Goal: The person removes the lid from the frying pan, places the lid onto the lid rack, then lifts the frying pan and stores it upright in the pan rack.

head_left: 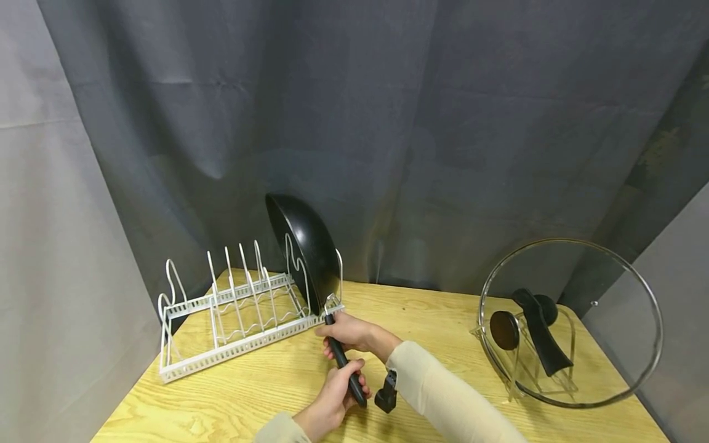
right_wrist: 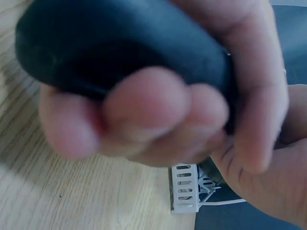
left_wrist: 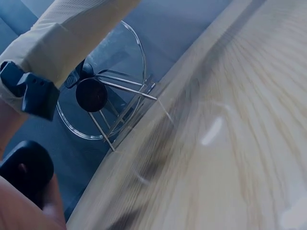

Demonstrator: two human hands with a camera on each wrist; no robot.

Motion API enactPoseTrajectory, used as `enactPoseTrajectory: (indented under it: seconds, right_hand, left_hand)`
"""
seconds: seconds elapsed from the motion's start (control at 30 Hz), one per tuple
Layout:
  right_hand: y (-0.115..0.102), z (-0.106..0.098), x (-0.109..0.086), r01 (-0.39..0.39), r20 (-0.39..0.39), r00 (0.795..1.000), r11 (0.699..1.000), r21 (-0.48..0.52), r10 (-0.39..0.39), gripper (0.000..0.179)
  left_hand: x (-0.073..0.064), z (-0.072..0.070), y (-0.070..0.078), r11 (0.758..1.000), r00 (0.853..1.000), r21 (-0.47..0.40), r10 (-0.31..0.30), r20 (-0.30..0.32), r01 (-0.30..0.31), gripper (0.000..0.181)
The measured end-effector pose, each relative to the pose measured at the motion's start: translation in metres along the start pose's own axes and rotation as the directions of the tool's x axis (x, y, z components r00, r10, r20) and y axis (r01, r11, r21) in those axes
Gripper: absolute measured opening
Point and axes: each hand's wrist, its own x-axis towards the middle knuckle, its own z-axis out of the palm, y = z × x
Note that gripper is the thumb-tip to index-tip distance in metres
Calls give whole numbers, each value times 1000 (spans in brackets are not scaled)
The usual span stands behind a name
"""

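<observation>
A black wok point(head_left: 317, 246) stands tilted on its edge in the right end of a white wire rack point(head_left: 238, 352). Its black handle point(head_left: 340, 354) points toward me, and both hands hold it. My right hand point(head_left: 354, 332) grips the handle close to the metal joint by the pan. Nearer the handle's end, my left hand point(head_left: 332, 394) curls its fingers round it, thumb on top. The left wrist view shows the rounded handle tip, with its hanging hole, beside the left hand point(left_wrist: 24, 206). Close up, the handle point(right_wrist: 120, 43) fills much of the right wrist view, wrapped by fingers.
On the right of the wooden table point(head_left: 421, 320), a large glass lid point(head_left: 656, 320) with a metal rim leans upright in a wire stand point(head_left: 515, 375). A dark round knob point(head_left: 504, 330) and a black curved piece point(head_left: 540, 335) show there. Grey curtains point(head_left: 354, 123) hang behind.
</observation>
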Motion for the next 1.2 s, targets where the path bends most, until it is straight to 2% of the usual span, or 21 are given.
enactPoseTrajectory:
  seconds: [0.13,0.23,0.37,0.5,0.67,0.73,0.93,1.2]
  right_hand:
    - [-1,-2,-1,20,-7,1000,1000,-24,-20,16]
    - [-3,-3,-3,34,-15,999,998,-47,-35,17]
    - [-6,-6,-6,44,-15,999,997,-59,-45,21]
    - [-6,-8,-8,53,-19,998,995,-90,-55,25]
    - [-5,-11,-11,57,-32,998,992,-116,-61,27]
    - [-3,-12,-13,59,-30,998,992,-116,-63,27]
    - [4,-14,-16,50,-33,998,994,-98,-54,30]
    - [12,-15,-22,39,-36,998,994,-104,-43,33]
  left_hand:
    - [-1,-7,2,994,1000,107,18,22,-20,20]
    - [-2,-15,6,979,998,202,28,53,-39,24]
    - [-3,-28,13,939,993,337,36,110,-71,31]
    - [-4,-41,22,896,987,434,23,159,-91,37]
    - [-7,-51,34,877,976,466,17,218,-120,38]
    - [-8,-54,36,872,972,467,37,234,-146,37]
    - [-8,-61,40,840,968,506,84,237,-197,32]
    - [-9,-68,45,802,971,560,99,219,-208,28]
